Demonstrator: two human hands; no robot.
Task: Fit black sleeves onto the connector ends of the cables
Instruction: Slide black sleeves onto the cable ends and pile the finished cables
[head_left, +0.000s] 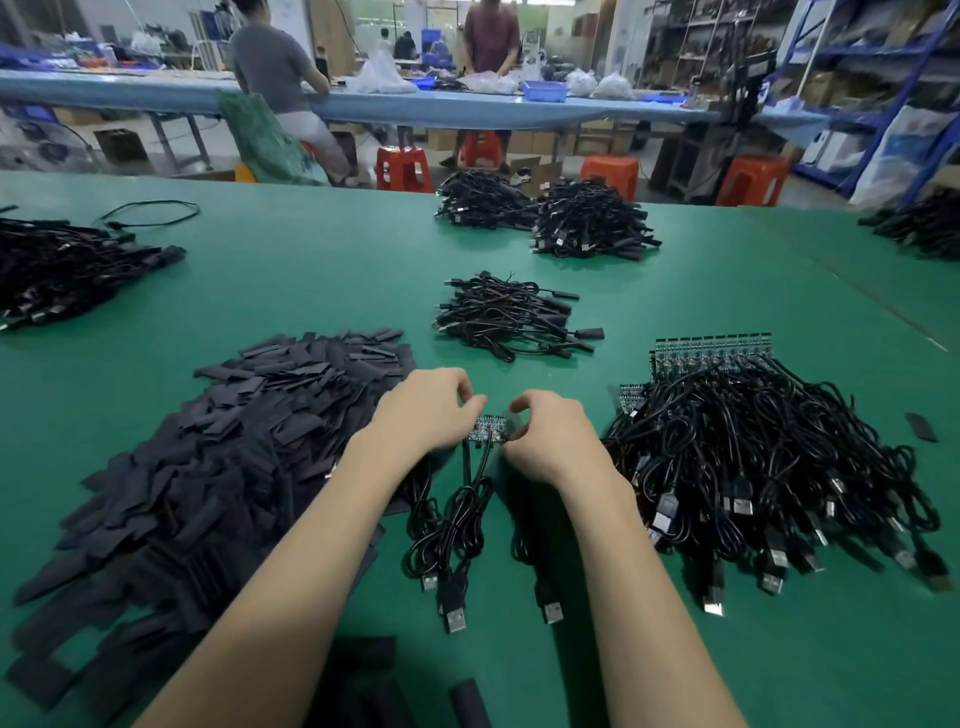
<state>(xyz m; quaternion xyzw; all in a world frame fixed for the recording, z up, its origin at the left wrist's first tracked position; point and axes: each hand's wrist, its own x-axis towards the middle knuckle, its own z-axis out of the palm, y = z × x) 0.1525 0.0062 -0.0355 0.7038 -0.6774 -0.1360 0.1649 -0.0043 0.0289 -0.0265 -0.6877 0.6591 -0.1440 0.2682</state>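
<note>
Both hands meet over the middle of the green-matted desk (322, 270), fingers curled inward on a small green circuit-board strip (488, 428) that sits between them. The left hand (426, 410) pinches its left edge with thumb and fingertips, and the right hand (550, 436) grips its right edge in the same curled way. From the strip's near side, thin black cables with silver USB plugs (452, 525) hang down toward the person and lie coiled on the desk between the forearms. Just left of the left hand spreads a broad heap of flat black sleeves (234, 441), reaching to the near-left edge of the view, with a few more sleeves lying at the bottom edge. To the right of the right hand lies a large tangled pile of black cables with circuit boards (753, 457), its boards lined up at the far side. Beyond the hands sits a smaller bundle of black cables (509, 317), and farther back two more heaped cable bundles (550, 215). One stray black sleeve (920, 427) lies alone at the far right.
</note>
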